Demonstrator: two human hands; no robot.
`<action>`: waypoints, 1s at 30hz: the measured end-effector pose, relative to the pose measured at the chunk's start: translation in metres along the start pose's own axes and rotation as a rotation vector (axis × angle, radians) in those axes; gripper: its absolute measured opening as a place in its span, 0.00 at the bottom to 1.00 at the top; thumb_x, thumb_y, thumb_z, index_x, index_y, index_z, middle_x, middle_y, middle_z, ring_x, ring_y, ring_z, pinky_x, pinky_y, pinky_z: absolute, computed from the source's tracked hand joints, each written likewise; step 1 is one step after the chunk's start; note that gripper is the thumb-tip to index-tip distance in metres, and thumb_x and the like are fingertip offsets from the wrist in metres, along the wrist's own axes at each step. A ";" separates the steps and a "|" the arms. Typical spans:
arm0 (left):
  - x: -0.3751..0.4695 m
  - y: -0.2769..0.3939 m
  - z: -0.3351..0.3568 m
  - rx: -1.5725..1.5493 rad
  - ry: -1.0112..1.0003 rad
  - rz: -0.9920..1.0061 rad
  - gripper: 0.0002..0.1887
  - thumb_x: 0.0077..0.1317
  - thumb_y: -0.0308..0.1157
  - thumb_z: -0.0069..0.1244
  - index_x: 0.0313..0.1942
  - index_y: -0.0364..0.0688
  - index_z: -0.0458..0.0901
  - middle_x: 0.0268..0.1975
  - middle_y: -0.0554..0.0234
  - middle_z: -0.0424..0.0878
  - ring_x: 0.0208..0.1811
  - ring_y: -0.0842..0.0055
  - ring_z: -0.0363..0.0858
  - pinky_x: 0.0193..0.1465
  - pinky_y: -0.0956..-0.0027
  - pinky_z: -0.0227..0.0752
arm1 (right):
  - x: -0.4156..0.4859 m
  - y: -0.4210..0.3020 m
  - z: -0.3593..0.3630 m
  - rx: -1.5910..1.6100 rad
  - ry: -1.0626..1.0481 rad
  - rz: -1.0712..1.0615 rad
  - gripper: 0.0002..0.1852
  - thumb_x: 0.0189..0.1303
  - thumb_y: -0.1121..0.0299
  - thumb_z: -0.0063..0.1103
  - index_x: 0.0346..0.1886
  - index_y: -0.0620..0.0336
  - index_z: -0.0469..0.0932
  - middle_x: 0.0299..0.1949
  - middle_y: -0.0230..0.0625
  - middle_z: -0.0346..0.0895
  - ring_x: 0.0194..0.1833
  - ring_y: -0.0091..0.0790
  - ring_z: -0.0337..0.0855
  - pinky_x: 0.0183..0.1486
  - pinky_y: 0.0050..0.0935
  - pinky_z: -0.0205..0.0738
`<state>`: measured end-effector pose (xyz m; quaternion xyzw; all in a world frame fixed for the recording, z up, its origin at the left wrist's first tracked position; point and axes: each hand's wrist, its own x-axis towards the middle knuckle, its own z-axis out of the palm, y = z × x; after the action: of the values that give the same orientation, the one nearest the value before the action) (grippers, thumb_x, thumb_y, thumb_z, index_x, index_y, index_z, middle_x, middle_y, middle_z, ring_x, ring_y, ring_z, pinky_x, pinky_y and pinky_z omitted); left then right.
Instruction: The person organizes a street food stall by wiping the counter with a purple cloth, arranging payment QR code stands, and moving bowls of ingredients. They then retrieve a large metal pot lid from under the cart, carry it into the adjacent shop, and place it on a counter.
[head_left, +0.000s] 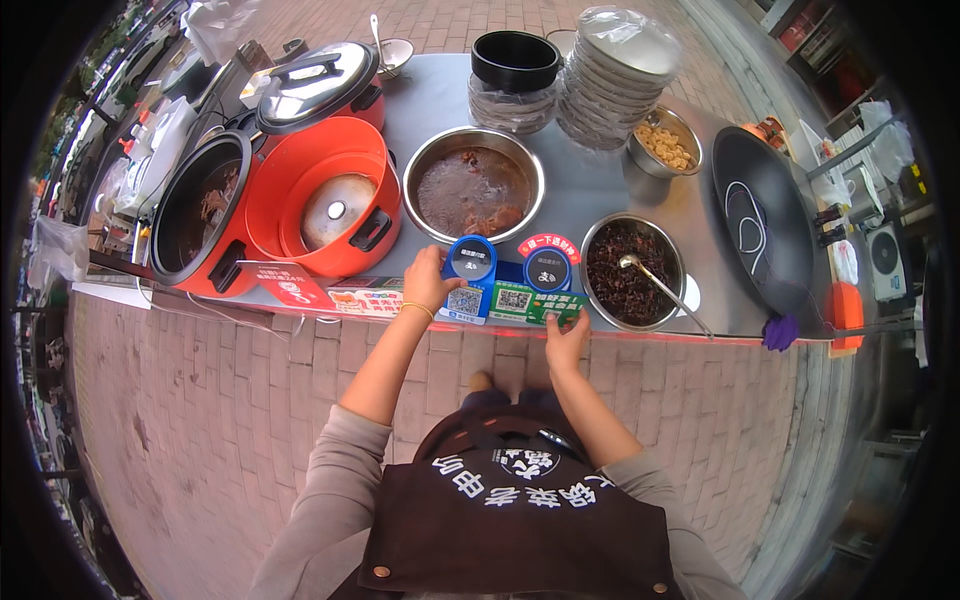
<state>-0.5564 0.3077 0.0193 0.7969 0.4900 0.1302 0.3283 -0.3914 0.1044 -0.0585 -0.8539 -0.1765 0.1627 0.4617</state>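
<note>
My left hand (429, 281), with a gold-coloured bracelet at the wrist, grips the left edge of a blue payment stand (469, 289). The stand has a round black top and a printed code. My right hand (568, 341) holds the lower right corner of a green payment sign (551, 301) between thumb and fingers. A second round payment disc (547, 268) rises above that sign. Both stand side by side at the table's front edge. Just behind them is a steel basin of brown broth (471, 187). Right of my right hand sits a steel bowl of dark chopped food (626, 289).
A metal spoon (667, 285) juts past the front edge. An open orange cooker shell (330, 195) and a cooker with meat (199, 217) stand left. Stacked plastic-covered bowls (619, 82) are at the back. A black wok (765, 232) holds a white cable at right.
</note>
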 end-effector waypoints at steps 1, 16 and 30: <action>0.000 -0.004 -0.004 -0.032 -0.067 -0.055 0.32 0.38 0.31 0.69 0.46 0.42 0.72 0.42 0.56 0.78 0.45 0.61 0.77 0.49 0.61 0.69 | 0.001 0.000 -0.001 0.104 0.017 -0.022 0.32 0.56 0.70 0.63 0.61 0.71 0.58 0.54 0.51 0.68 0.56 0.43 0.69 0.60 0.36 0.60; 0.016 0.026 -0.029 0.444 -0.112 0.567 0.49 0.30 0.38 0.72 0.59 0.48 0.68 0.49 0.59 0.73 0.54 0.62 0.71 0.56 0.60 0.64 | 0.070 -0.074 -0.043 -0.324 -0.450 -0.401 0.20 0.42 0.74 0.70 0.42 0.62 0.76 0.34 0.41 0.82 0.39 0.42 0.82 0.44 0.38 0.72; 0.021 0.017 -0.037 0.425 -0.163 0.570 0.47 0.35 0.35 0.71 0.60 0.47 0.68 0.55 0.57 0.73 0.57 0.61 0.72 0.61 0.60 0.62 | 0.098 -0.055 -0.030 -0.060 -0.763 -0.370 0.14 0.42 0.80 0.68 0.36 0.68 0.77 0.35 0.43 0.83 0.37 0.32 0.84 0.41 0.29 0.75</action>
<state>-0.5537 0.3354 0.0556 0.9597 0.2367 0.0476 0.1438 -0.3000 0.1552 -0.0074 -0.6996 -0.4897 0.3761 0.3596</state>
